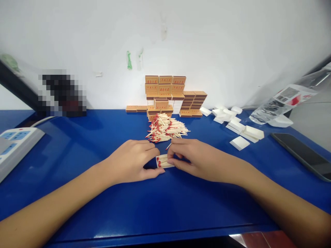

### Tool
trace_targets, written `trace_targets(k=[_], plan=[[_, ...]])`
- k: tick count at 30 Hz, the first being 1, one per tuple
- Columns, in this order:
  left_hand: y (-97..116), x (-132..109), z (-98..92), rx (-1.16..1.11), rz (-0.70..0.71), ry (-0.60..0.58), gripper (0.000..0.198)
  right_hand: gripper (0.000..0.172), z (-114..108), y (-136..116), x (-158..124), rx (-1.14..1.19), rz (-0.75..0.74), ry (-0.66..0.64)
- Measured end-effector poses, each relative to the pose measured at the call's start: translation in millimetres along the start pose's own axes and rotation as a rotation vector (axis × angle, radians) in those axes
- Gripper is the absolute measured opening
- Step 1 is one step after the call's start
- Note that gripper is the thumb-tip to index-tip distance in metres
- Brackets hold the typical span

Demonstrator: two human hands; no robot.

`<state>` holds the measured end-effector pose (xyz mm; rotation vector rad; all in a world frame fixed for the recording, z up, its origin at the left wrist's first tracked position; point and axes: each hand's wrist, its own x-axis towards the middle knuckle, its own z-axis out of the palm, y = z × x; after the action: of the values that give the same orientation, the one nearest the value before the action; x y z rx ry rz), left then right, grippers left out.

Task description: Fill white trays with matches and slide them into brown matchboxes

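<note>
My left hand (133,160) and my right hand (192,156) rest on the blue table (160,206), fingers curled around a small white matchbox tray (162,161) filled with red-tipped matches. The left thumb and fingers grip the tray's left end; the right fingertips pinch its right end and top. Just beyond lies a loose pile of matches (167,128). Behind the pile, orange matchboxes (170,94) are stacked against the wall.
Several empty white trays (239,125) lie scattered at the right. A dark phone (302,155) lies near the right edge, a clear plastic bag (279,103) behind it. A white power strip (15,144) sits at the left. The table's front edge is close.
</note>
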<state>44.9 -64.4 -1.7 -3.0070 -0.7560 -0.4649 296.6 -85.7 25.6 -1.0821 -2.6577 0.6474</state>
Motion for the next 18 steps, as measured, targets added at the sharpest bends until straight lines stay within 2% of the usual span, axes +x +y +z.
trace_targets(k=[3,7,12,15,18], plan=[[-0.4,0.0,-0.6,-0.001,-0.005,-0.006,0.035,0.015,0.0,3.4,1.6,-0.006,-0.002,0.032],[-0.2,0.5,-1.8,-0.01,0.0,0.007,0.033,0.011,-3.8,20.5,3.8,-0.088,0.035,0.122],[0.3,1.2,-2.0,-0.008,-0.009,-0.014,0.034,0.009,-9.5,41.1,5.5,-0.083,0.096,0.041],[0.0,1.2,-1.7,-0.007,-0.004,-0.012,0.035,0.012,-8.3,40.8,7.2,-0.073,0.094,0.017],[-0.7,1.0,-1.4,-0.001,-0.001,-0.008,0.035,0.012,-3.3,38.1,9.6,-0.093,0.067,0.046]])
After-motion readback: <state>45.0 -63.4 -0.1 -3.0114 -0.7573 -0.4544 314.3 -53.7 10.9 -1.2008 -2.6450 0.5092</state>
